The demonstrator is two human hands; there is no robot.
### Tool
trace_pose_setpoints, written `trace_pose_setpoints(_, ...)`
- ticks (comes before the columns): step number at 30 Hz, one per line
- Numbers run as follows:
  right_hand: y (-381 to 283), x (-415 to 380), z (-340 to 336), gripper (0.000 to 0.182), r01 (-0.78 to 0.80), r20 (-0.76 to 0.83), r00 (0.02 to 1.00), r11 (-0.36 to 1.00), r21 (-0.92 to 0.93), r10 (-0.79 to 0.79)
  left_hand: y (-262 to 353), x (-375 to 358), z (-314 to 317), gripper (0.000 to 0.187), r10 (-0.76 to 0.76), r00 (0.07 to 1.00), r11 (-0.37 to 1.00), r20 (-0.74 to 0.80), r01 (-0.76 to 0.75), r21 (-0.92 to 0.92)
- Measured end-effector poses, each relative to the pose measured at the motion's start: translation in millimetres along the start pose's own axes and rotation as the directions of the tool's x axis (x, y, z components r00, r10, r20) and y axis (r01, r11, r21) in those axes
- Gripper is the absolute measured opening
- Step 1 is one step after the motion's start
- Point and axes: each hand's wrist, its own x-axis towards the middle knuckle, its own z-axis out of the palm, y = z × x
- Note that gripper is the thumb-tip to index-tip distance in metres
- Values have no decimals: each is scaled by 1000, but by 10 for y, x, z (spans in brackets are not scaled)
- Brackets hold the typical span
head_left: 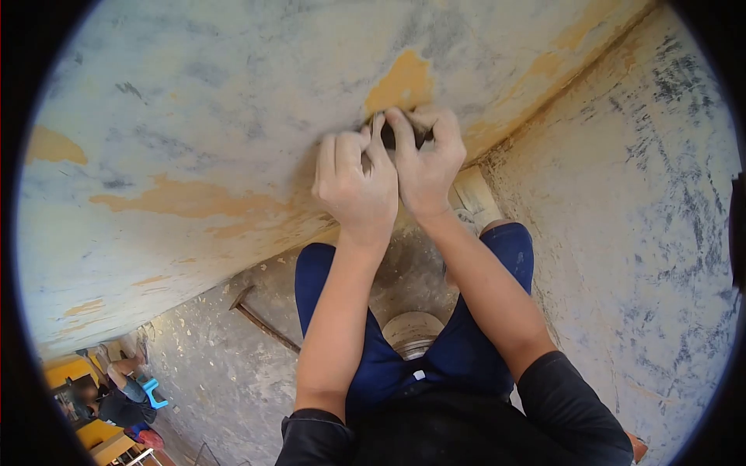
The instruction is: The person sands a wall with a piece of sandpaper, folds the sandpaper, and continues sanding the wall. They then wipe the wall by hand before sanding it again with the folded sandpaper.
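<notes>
Both of my hands are pressed close together against a pale, patchy wall [256,93], just below an orange bare spot [400,81]. My left hand [356,175] has its fingers curled, with thumb and fingertips at the edge of a dark, flat object [388,137]. My right hand [426,159] is closed round the other side of that object. The hands hide most of it, so I cannot make out what it is.
A long-handled hammer [264,326] lies on the grey floor [210,365] at left. A bucket [412,330] stands between my knees. Another wall [622,194] rises at right. Far lower left, a person [124,404] is near a blue stool [155,393].
</notes>
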Motion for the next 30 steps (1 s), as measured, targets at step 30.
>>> trace_pose_setpoints(30,-255,268,15,17,90,-47,995,993,79,-87,105,227,38,29,51,988,997,-143,-59,-57)
